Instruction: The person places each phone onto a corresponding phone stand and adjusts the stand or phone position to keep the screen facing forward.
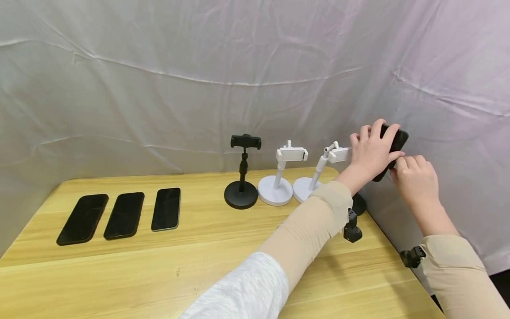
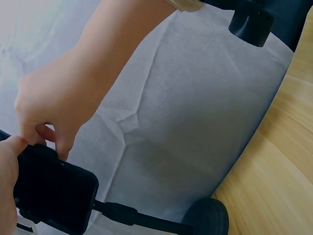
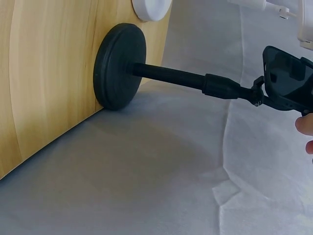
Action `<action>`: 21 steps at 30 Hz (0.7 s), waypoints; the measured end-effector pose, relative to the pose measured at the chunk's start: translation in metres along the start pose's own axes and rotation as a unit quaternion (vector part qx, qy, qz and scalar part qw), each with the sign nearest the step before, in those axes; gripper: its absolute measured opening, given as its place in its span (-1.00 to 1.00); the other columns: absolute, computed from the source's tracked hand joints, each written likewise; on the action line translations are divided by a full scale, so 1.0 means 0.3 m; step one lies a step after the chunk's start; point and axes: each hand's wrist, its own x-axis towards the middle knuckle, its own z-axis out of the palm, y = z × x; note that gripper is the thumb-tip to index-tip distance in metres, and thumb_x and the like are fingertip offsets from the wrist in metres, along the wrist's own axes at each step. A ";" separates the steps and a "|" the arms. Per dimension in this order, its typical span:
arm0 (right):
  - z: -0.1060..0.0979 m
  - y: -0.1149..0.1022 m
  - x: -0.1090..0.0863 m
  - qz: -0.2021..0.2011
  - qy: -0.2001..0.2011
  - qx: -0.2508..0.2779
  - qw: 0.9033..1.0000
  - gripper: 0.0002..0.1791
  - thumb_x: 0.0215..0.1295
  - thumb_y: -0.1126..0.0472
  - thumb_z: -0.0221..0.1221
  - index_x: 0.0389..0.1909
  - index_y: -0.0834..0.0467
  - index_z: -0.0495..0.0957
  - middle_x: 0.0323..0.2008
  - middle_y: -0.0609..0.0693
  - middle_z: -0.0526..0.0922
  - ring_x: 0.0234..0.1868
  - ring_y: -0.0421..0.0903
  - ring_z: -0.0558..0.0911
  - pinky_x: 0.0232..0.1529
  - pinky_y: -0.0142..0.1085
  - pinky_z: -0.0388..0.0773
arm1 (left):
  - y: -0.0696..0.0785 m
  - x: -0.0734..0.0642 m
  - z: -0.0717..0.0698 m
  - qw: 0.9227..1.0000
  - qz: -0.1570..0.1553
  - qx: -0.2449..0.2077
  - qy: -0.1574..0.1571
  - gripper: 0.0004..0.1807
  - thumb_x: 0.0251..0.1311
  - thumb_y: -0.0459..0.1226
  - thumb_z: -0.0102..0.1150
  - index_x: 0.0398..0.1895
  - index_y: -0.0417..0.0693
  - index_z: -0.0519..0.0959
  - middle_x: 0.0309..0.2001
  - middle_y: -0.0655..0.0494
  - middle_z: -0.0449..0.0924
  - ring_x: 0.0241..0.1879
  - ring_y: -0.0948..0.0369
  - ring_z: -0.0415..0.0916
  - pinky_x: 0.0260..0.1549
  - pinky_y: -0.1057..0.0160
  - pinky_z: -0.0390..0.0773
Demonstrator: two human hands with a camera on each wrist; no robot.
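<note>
My left hand spreads over a black smartphone, fingers over its far edge and thumb toward the near one. The smartphone sits tilted in the clamp of a black phone stand, whose round base rests at the table's right edge. My right hand pinches the clamp at the phone's near side, with thumb and fingertips bent together in the left wrist view. From the base a thin black pole leads up to the clamp behind the phone. The left palm hides part of the phone.
Left of my hands stand two white phone stands and another black phone stand, their clamps holding no phone. Three smartphones lie in a row on the wooden table. Grey cloth hangs behind and right.
</note>
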 end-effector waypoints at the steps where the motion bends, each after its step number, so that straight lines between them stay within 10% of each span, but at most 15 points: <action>1: 0.001 -0.001 0.000 0.000 0.000 -0.001 1.000 -0.68 -0.11 0.43 0.33 -0.36 0.52 0.46 -0.47 0.43 0.59 -0.40 0.38 0.49 -0.42 0.12 0.45 | -0.002 -0.001 0.001 1.000 0.001 0.000 0.001 -0.23 0.11 0.44 -0.10 0.41 0.65 0.05 0.45 0.39 0.05 0.24 0.27 0.20 -0.02 0.25 0.21; 21: 0.029 -0.009 -0.018 0.023 0.008 -0.005 1.000 -0.71 -0.04 0.40 0.31 -0.32 0.48 0.48 -0.38 0.40 0.61 -0.35 0.38 0.50 -0.49 0.15 0.42 | -0.024 -0.019 0.011 0.999 0.015 0.027 -0.007 -0.20 0.23 0.39 -0.20 0.50 0.66 -0.18 0.57 0.38 -0.20 0.42 0.29 0.03 0.13 0.23 0.20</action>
